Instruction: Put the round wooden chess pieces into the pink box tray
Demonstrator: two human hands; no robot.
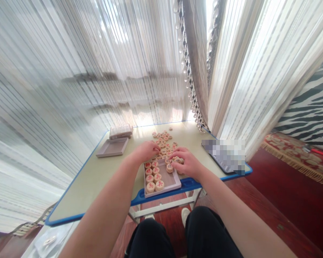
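In the head view a shallow open box (pixel 167 178) stands at the table's near edge. Two columns of round wooden Chinese chess pieces (pixel 157 177) with red characters fill its left side. My left hand (pixel 148 151) reaches just past the box's far left corner, its fingers curled down over loose pieces; what they pinch, if anything, is hidden. Over the box's right side is my right hand (pixel 187 163), thumb and fingers bent around a Chinese chess piece (pixel 169 168) near the box's far right corner. More pieces lie partly hidden beneath this hand.
Loose pieces (pixel 164 136) spread beyond the box toward the curtain. At the far left lie an open box lid (pixel 113 147) and a stacked package (pixel 121 131). A blurred dark-edged device (pixel 220 157) lies at the right edge. The table (pixel 97 179) has a blue rim.
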